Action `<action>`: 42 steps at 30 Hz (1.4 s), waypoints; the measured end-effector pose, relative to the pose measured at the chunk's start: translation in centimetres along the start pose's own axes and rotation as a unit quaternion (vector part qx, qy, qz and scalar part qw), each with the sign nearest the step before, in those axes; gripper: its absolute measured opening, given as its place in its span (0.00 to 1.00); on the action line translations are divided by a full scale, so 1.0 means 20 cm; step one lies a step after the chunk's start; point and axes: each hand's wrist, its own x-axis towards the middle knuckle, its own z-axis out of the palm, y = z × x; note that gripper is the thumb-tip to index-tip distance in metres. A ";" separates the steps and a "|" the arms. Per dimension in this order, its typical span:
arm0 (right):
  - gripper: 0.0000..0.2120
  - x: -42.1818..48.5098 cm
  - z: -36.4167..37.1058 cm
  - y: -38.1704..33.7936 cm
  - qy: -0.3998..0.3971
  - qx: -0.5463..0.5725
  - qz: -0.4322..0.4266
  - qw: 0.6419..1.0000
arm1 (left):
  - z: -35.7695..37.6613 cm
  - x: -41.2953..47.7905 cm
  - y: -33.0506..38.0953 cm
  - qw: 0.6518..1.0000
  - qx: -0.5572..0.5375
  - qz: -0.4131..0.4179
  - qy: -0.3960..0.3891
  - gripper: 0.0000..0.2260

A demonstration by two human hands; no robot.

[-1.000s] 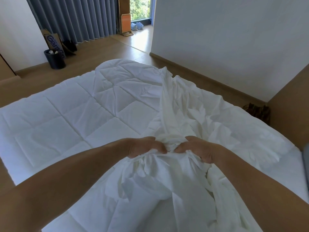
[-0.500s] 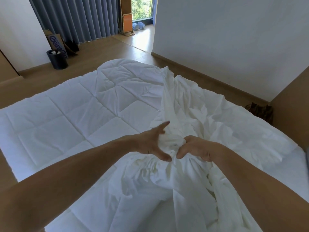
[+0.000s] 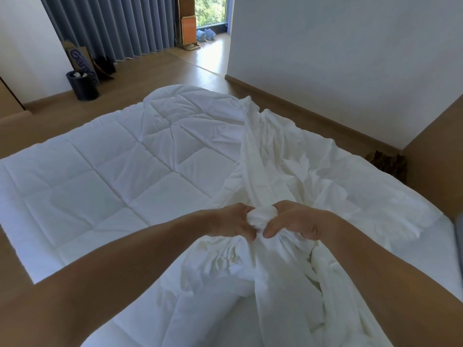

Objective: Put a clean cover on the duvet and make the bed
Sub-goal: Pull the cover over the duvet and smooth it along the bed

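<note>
1. The white quilted duvet (image 3: pixel 100 186) lay spread flat across the left and centre of the frame. Its left edge met the left border, and its rounded far corner reached the upper centre.
2. The crumpled white fabric duvet cover (image 3: pixel 313 171) lay over the right half of the duvet, from the upper centre down to the lower right corner. A narrow ridge of it ran from the far corner down to the hands.
3. The left hand (image 3: pixel 233 224), at the centre of the frame, had its fingers curled round a bunched wad of the cover.
4. The right hand (image 3: pixel 295 221) was just beside the left, thumb tips nearly touching. Its fingers were clenched on the same wad.
5. A broad band of brown wooden floor (image 3: pixel 155 71) separated the duvet's far edge from the grey pleated curtains (image 3: pixel 112 26) at the top.
6. A narrower strip of floor ran between the cover's right edge and the white wall (image 3: pixel 338 58) at the upper right.
7. A black cylindrical bin (image 3: pixel 82 87) stood at the upper left below a cardboard box (image 3: pixel 79 55), well apart from the duvet.
</note>
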 end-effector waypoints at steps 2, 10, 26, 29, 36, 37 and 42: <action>0.26 0.00 0.00 -0.01 0.000 -0.013 -0.012 1.000 | -0.02 -0.01 -0.01 0.998 -0.050 -0.002 -0.024 0.25; 0.17 0.01 0.04 -0.02 -0.031 -0.040 0.005 0.999 | -0.12 -0.07 0.06 0.994 -0.019 -0.069 -0.086 0.15; 0.19 0.06 0.08 -0.01 0.004 -0.090 0.011 0.996 | -0.16 -0.05 0.06 0.977 0.184 -0.079 -0.069 0.14; 0.22 0.07 0.08 0.01 -0.025 -0.059 0.023 0.998 | -0.17 -0.06 0.03 0.980 0.170 -0.060 -0.079 0.15; 0.22 0.10 0.07 0.02 -0.010 0.026 0.019 0.999 | -0.14 -0.06 -0.04 0.993 0.083 -0.074 -0.043 0.13; 0.21 0.10 0.07 0.01 -0.013 0.025 0.015 0.999 | -0.13 -0.06 -0.04 0.994 0.057 -0.081 -0.037 0.13; 0.20 0.10 0.07 0.03 0.005 0.033 0.002 0.999 | -0.10 -0.04 -0.03 0.990 0.104 -0.097 -0.021 0.22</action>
